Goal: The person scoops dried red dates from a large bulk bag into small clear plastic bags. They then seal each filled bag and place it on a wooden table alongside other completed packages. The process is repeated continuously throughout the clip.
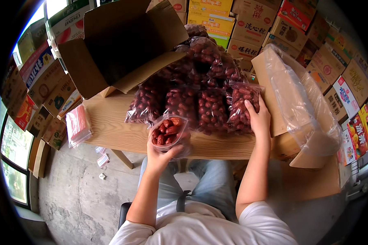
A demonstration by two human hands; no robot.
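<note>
Head view: left hand (157, 158) is cupped round an open clear bag of red dates (166, 132), mouth up, over the table's front edge; gripping low with the thumb across the near side leaves the opening free, likely so nothing spills. Right hand (261, 116) is curved along the right edge of a filled bag (242, 102), thumb on its front face; probably steadying it, can't tell if that's a firm grip. That bag sits at the right end of the front row, leaning on its neighbour (212, 108), with more bags heaped behind; packed close, they seem to prop each other up. Open carton (79, 69) at left back gapes toward the wearer, probably for easy reach. Flat empty bags (77, 124) lie at the table's (110, 116) left end, out of the pile's way. Carton with a clear liner (270, 98) stands at right
</note>
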